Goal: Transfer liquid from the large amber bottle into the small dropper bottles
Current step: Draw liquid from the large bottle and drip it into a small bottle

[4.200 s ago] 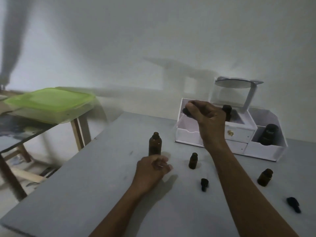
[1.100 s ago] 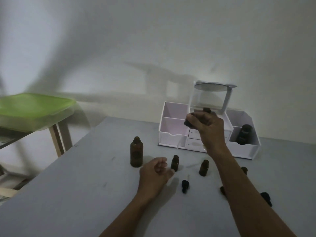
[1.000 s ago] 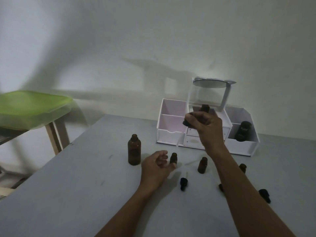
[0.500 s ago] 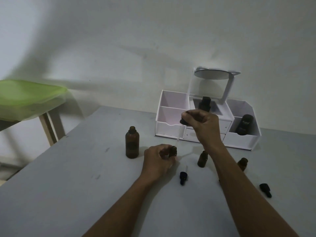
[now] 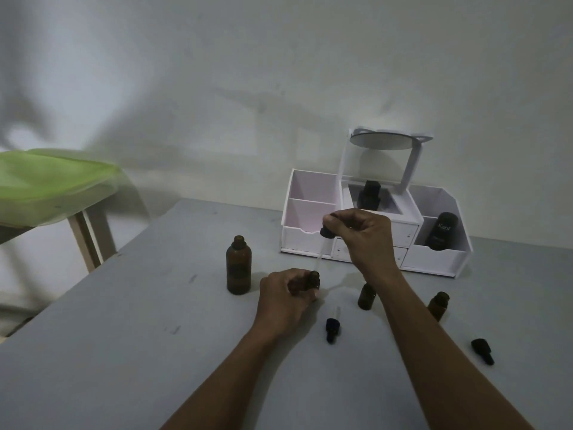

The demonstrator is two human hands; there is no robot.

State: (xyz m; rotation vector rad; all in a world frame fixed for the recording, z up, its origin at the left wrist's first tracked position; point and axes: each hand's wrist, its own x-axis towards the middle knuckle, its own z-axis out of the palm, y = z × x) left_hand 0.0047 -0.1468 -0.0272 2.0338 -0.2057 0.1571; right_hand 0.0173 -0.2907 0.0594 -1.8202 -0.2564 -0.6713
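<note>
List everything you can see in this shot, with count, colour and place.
large amber bottle: one, brown, uncapped, upright left of the hands
held small bottle: one, brown, mid-table
other small bottles: two, brown, standing open to its right
dropper: one, black bulb, clear tube, tip at the held small bottle's mouth
loose dropper caps: two, black, lying nearer the front
organizer: one, white, at the back, mirror on top
black bottles: two, in organizer compartments
container: one, green, far left
table: one, grey
left hand: grips the held small bottle
right hand: pinches the dropper bulb
</note>
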